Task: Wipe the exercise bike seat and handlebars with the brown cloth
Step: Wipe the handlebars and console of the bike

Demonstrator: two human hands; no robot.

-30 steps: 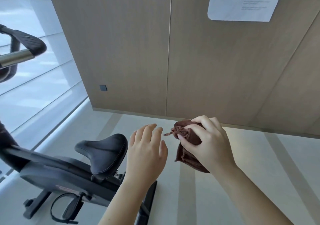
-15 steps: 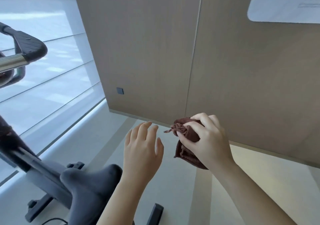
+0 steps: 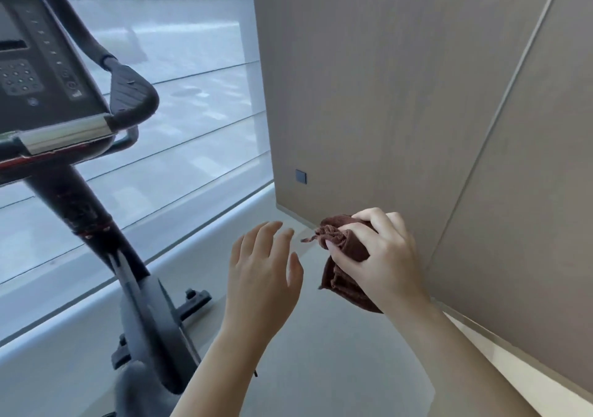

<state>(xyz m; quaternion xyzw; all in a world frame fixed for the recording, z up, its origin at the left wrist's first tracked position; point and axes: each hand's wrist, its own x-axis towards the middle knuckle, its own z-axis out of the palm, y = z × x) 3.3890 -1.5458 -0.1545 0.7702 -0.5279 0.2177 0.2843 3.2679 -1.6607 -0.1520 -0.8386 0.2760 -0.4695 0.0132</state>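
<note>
The right hand [image 3: 382,256] grips a bunched brown cloth [image 3: 345,259], fingers curled over its top and thumb pressed against its side; a gathered knot of fabric pokes out toward the left hand, and a loose fold hangs below the palm. The left hand [image 3: 263,272] is empty, its fingers spread and slightly bent, palm turned away from the viewer, just beside the cloth but not touching it. Both hands are raised in the air to the right of the exercise bike [image 3: 96,211], well apart from its frame. On the bike, the console [image 3: 38,73] with its keypad tilts back at the upper left, and the handlebar [image 3: 128,92] loops around it, ending in a ribbed black grip above a short chrome section [image 3: 67,134]. The dark post [image 3: 86,211] slopes down from the console to the flywheel housing [image 3: 150,326], with the front foot [image 3: 192,301] resting on the pale floor [image 3: 321,352]. A blurred dark shape at the bottom edge, below the housing, may be the seat [image 3: 134,391]; it is too indistinct to confirm. Behind the bike runs a frosted window [image 3: 179,127] with horizontal lines. To the right of the hands stands a wood-panelled wall [image 3: 385,95] carrying a small dark square plate [image 3: 301,176] low down.
</note>
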